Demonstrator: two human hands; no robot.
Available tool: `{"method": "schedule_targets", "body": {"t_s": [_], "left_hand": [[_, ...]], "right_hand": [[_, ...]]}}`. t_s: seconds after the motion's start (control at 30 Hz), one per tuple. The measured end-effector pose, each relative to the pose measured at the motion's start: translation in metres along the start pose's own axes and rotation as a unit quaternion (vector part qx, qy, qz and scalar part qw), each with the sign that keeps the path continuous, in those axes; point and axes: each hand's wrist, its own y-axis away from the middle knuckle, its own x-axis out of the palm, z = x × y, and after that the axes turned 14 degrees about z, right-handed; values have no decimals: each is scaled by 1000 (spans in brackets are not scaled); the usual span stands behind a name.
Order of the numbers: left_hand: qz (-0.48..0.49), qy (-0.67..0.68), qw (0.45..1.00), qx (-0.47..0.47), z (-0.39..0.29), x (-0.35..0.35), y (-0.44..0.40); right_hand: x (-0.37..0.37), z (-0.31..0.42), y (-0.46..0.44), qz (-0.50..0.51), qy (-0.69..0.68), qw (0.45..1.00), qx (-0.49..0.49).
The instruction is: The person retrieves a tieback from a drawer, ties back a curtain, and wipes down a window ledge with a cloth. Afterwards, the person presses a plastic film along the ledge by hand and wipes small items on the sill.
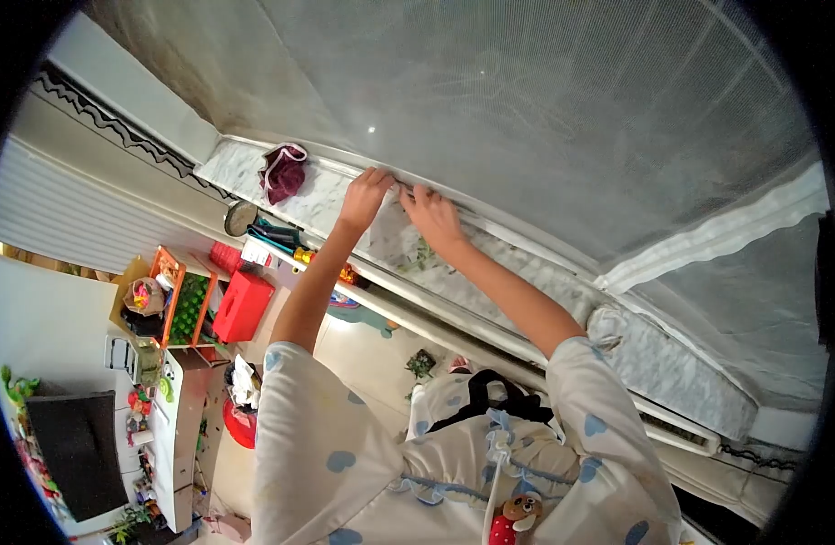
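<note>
1. From my end of the head feed, both hands are at the white edging strip (526, 239) along the foot of the mesh screen (545, 127), where it meets the back edge of the sill (654, 368).
2. The left hand (369, 189) reaches over the sill with its fingers bent down and close together against the strip. Its thumb is mostly hidden, so I cannot tell whether the grip is pinching the strip or only pressing on it.
3. The right hand (432, 216) is just beside it, fingertips pointed toward the left hand's. That grip is curled too; whether anything is caught in it, I cannot tell.
4. I read the step in hand as close fingertip work along this edge, one short stretch handled by both hands together.
5. In my judgement, the next move calls for light, even finger pressure in line with the strip, since a hard tug could pull the thin mesh out of line.
6. A purple cloth (285, 177) lies near the sill's left end, apart from the left hand; a crumpled whitish bundle (606, 327) sits toward the right, beyond the right forearm.
</note>
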Motion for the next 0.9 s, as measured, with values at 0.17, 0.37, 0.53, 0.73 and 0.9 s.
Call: {"method": "schedule_targets", "body": {"t_s": [0.17,0.37,0.53,0.73,0.9], "left_hand": [[48,30,998,24,4,-10,-10],[102,-31,994,22,-7,-10,-11],[85,-143,986,-13,-12,10,-4],[199,-172,963,-61,-43,-3,-15],[94,-54,994,26,-51,0,-18]], "right_hand": [[8,-5,-1,36,106,993,-25],[-1,-10,5,102,27,992,-62],[-43,-18,47,118,-103,988,-6],[-44,-43,98,72,-183,980,13],[-48,-46,120,98,-161,981,33]]}}
